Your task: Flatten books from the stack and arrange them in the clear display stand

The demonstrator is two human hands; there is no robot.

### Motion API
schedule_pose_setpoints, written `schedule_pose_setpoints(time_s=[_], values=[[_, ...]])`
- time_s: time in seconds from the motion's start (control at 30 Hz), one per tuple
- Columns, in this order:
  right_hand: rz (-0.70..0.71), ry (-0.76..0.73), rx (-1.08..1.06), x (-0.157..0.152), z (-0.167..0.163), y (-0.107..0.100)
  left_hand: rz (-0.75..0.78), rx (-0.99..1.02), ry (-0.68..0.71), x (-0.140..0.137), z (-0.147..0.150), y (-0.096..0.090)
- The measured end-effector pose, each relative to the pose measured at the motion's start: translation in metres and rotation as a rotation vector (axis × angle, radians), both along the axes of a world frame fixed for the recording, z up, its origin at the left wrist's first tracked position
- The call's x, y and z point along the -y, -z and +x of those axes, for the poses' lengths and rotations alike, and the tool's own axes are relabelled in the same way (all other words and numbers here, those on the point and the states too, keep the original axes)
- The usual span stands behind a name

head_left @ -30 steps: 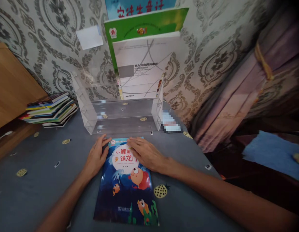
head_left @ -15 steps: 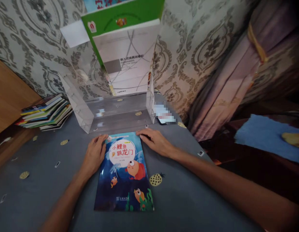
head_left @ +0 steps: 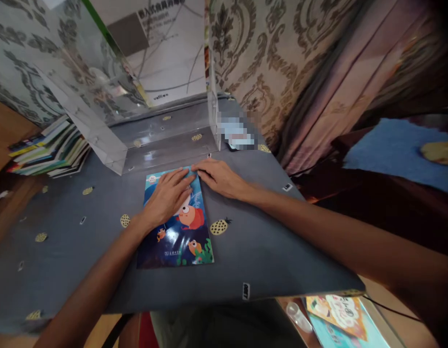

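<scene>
A blue picture book (head_left: 173,241) with orange cartoon fish on its cover lies closed and flat on the grey tablecloth in front of me. Across its upper half lies my left hand (head_left: 169,193), palm down with the fingers stretched toward the top right corner, hiding most of the title. My right hand (head_left: 220,178) rests at that same corner, its fingertips touching the top edge and the thumb beside the right edge. Both hands are open, and their fingertips nearly meet.
Behind the book stands a clear acrylic stand (head_left: 115,150) holding a white booklet (head_left: 166,53). A stack of books (head_left: 53,150) sits at the left, and a phone (head_left: 240,137) lies right of the stand. Below the table's front edge are more books (head_left: 336,314) and a clear cup (head_left: 298,316).
My left hand has moved from the book's left edge onto its cover. My right hand stays by the top right corner. The view has tilted down, bringing the table's front edge into sight.
</scene>
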State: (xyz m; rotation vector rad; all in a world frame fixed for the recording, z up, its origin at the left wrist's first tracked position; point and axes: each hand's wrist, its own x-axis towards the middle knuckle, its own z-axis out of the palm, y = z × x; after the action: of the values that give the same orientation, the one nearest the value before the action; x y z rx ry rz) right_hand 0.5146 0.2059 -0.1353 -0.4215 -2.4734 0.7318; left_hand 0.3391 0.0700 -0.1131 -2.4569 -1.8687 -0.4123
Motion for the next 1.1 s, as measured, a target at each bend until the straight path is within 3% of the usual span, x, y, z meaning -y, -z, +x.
schedule_pose_setpoints(time_s=[0.27,0.53,0.8,1.1], values=[[0.031,0.008,0.006,0.0,0.0,0.001,-0.022,0.038,0.057,0.014,0.009,-0.003],[0.06,0.0,0.001,-0.003,-0.001,0.004,-0.111,0.096,0.113,0.049,0.03,-0.011],[0.058,0.01,0.02,-0.002,-0.001,0.003,-0.19,0.076,0.273,0.09,0.05,-0.022],[0.074,0.002,0.012,-0.003,-0.001,0.006,-0.168,-0.022,0.233,0.115,0.063,-0.017]])
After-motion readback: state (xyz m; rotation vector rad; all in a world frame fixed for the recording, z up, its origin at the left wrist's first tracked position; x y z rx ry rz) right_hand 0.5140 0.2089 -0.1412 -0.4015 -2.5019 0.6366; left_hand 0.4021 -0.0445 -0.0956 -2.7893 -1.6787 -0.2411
